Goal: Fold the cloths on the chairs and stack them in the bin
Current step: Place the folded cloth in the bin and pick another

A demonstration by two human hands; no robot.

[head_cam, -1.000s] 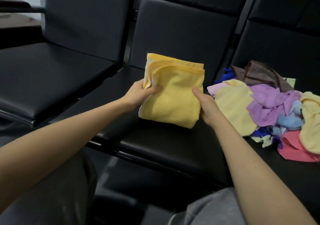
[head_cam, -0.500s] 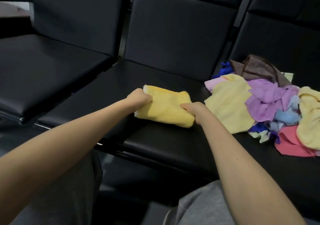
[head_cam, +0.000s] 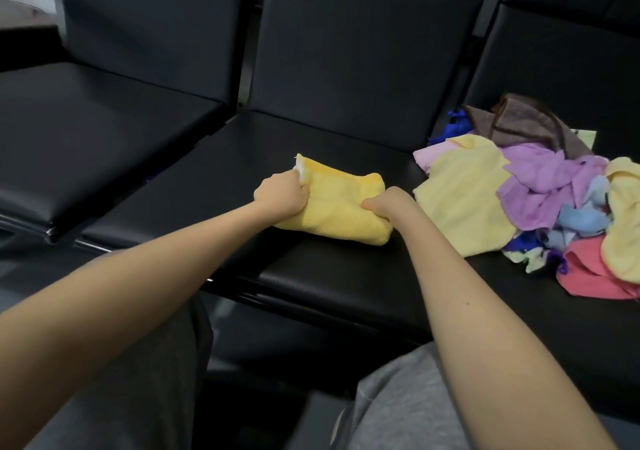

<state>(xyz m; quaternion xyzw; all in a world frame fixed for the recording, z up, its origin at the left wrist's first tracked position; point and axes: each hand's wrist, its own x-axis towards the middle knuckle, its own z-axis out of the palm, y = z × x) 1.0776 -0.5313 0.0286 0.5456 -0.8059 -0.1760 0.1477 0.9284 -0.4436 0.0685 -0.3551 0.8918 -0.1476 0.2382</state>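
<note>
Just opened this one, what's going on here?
A person is folding a yellow terry cloth on the middle black padded chair seat. The left grip clutches its left end and the right grip its right end, and the cloth lies on the seat as a compact folded bundle. A loose pile of unfolded coloured cloths lies on the seat to the right.

The folded yellow cloth point(head_cam: 343, 207) lies before me on the middle black chair seat point(head_cam: 239, 158); a heap of loose cloths point(head_cam: 540, 190) covers the right-hand seat point(head_cam: 519, 314).
</note>
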